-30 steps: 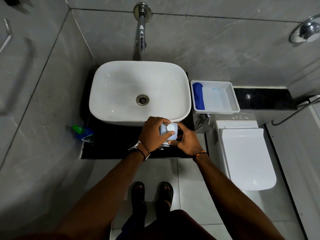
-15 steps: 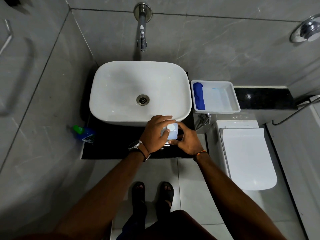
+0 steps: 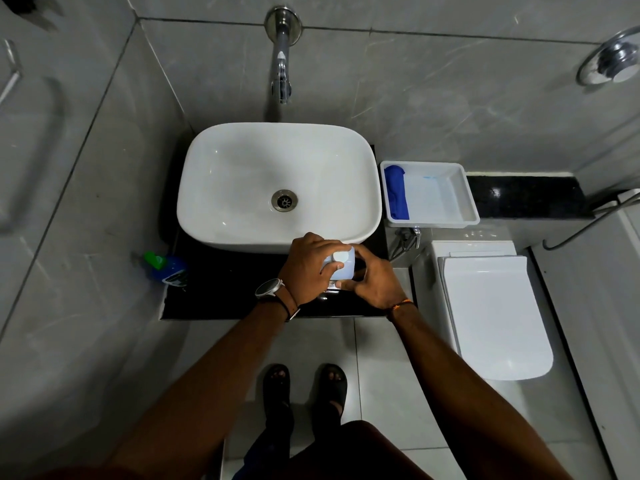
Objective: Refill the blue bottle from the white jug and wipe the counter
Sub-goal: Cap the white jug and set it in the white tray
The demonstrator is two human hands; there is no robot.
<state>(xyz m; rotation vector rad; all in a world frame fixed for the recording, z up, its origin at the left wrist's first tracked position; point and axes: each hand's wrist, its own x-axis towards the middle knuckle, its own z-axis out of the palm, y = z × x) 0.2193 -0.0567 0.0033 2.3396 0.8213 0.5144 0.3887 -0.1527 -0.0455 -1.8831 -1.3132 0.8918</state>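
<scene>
Both hands, as I watch them from my remote station, are clasped on the white jug above the black desk, just in front of the sink; whether the jug rests on the desk I cannot tell. The left hand curls over the jug's top, fingers on its round cap, while the right hand grips the jug's side, close beside the left. The green-topped blue bottle sits well to the left of the left hand, at the desk's edge. Beyond the right hand and off to its right, a white tray holds a rolled blue cloth.
</scene>
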